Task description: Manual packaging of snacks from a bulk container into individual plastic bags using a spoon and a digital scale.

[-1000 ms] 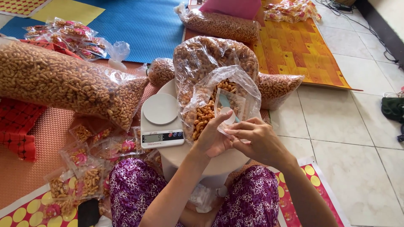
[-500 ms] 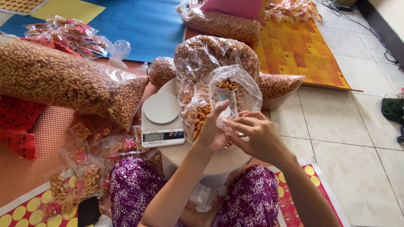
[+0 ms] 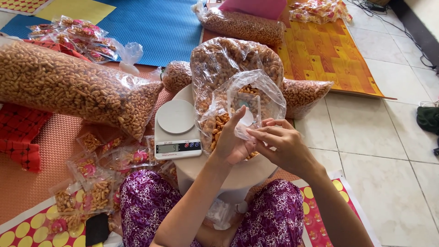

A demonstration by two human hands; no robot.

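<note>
Floor tiles (image 3: 388, 151), pale and glossy, fill the right side, and foam mats cover the rest: a blue mat (image 3: 155, 27) at top, an orange wood-print mat (image 3: 329, 55) to its right, and a salmon ribbed mat (image 3: 41, 160) at left. On the ribbed mat lies the largest package, a long clear sack (image 3: 68, 87) of brown curled snacks. A second fat sack (image 3: 228, 59) stands behind a round white stool (image 3: 238, 176), flanked by two smaller sacks (image 3: 304, 96) and another long one (image 3: 242, 27) at the top edge. An open clear bag (image 3: 219, 119) of orange snacks rests on the stool, its mouth gaping toward the person. Beside it on the stool sits a white digital kitchen scale (image 3: 176, 130) with a round platter and a lit display. Small filled packets (image 3: 91, 183) with round pink labels are scattered by the person's left knee; more lie heaped on the blue mat (image 3: 73, 36) and on the orange mat (image 3: 320, 9). A dark green cloth (image 3: 429, 119) lies at the right edge, with black cables (image 3: 393, 27) along the wall.

The small clear pouch (image 3: 247, 114) with a round white label is held up in front of the open bag. The left hand (image 3: 233, 142) pinches its lower edge, fingers closed narrowly on the plastic. The right hand (image 3: 279, 144) grips the same edge from the other side, fingers curled tight on it.
</note>
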